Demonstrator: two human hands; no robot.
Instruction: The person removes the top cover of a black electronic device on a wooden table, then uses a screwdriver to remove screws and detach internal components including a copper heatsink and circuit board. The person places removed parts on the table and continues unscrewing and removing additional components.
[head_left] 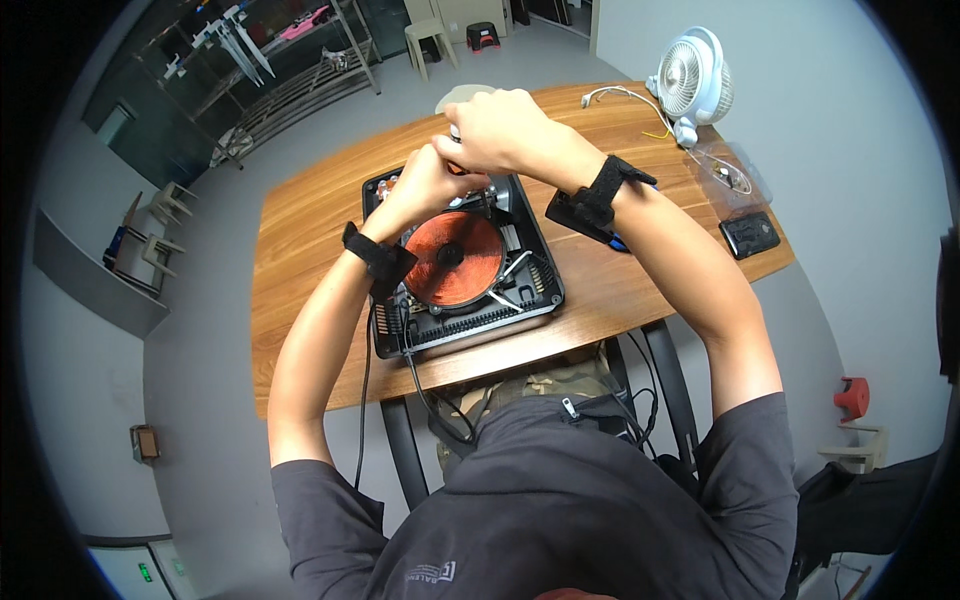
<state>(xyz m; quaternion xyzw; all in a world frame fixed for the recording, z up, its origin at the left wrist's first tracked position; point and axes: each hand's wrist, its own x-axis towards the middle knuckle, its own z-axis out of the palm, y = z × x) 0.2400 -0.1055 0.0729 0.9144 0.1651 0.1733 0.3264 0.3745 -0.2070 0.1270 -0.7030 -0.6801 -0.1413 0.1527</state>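
An opened induction cooker (pixel 548 262) lies on the table with its black casing exposed. Inside it sits a round copper-coloured coil (pixel 430 262) with a dark centre. Both hands meet above the far part of the casing, beyond the coil. My right hand (pixel 500 130) is closed around a small object, of which only a pale and dark bit shows between the fingers. Just below and left of it, my left hand (pixel 425 188) is closed, its fingertips pressed close to the right hand. What the left fingers hold, if anything, is hidden. Black straps circle both wrists.
A wooden table (pixel 310 250) carries everything. A white fan (pixel 690 85) stands at its far right, near a clear plastic bag (pixel 722 180) and a black box-shaped device (pixel 749 235). Black cables (pixel 366 400) hang over the front edge. Something blue (pixel 618 243) lies beneath my right wrist.
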